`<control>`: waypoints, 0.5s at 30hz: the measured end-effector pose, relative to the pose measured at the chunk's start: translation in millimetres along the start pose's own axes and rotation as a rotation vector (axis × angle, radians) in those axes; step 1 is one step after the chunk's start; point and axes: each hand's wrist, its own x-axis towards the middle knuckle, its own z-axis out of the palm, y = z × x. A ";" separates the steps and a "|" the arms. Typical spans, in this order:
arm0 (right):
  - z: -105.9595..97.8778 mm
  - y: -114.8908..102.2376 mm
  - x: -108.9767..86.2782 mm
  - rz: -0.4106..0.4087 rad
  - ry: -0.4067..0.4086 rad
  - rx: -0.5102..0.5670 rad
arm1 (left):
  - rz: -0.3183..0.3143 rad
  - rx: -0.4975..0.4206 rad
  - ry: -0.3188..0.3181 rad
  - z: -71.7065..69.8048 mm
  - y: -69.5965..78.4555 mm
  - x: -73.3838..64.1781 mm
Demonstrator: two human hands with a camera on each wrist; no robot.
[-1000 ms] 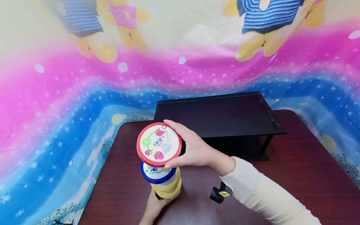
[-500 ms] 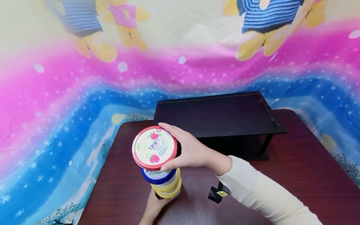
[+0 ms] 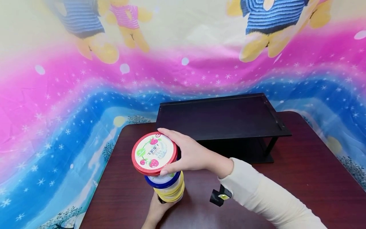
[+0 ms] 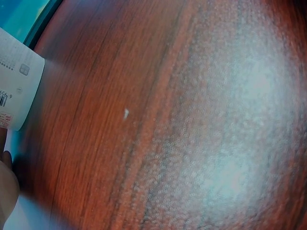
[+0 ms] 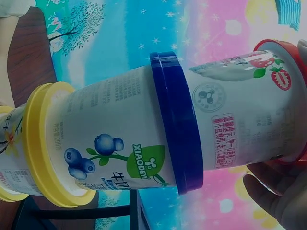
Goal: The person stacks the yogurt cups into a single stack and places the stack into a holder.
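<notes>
My right hand grips a red-lidded tub with strawberries printed on it, thumb and fingers spread round its lid. Below it comes a blue-lidded tub with blueberries. The red-lidded tub's base is right at the blue lid in the right wrist view. Yellow-lidded tubs make up the lower part of the stack. Low down, my left hand holds the stack by its bottom tub; most of its fingers are hidden behind it. In the left wrist view a white tub wall shows above that hand.
A black two-level rack stands at the back of the dark red wooden table. A printed cloth backdrop hangs close behind the table. A black wrist camera sticks out under my right sleeve.
My right hand has brought the red-lidded tub left and down over the blue-lidded one. The left hand and the lower tubs have stayed in place.
</notes>
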 end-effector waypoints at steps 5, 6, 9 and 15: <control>2.1 0.7 1.1 0.008 -0.012 0.017 | -0.026 -0.006 -0.005 -0.3 -1.0 0.1; 2.6 1.0 1.3 0.009 -0.012 0.020 | -0.032 -0.001 -0.005 -0.3 -0.8 0.0; 4.1 1.8 1.6 0.016 -0.013 0.040 | -0.046 0.005 -0.004 -0.4 -0.3 -0.2; 6.3 3.5 1.6 0.012 -0.004 0.069 | -0.039 0.012 0.003 -0.4 0.2 -0.3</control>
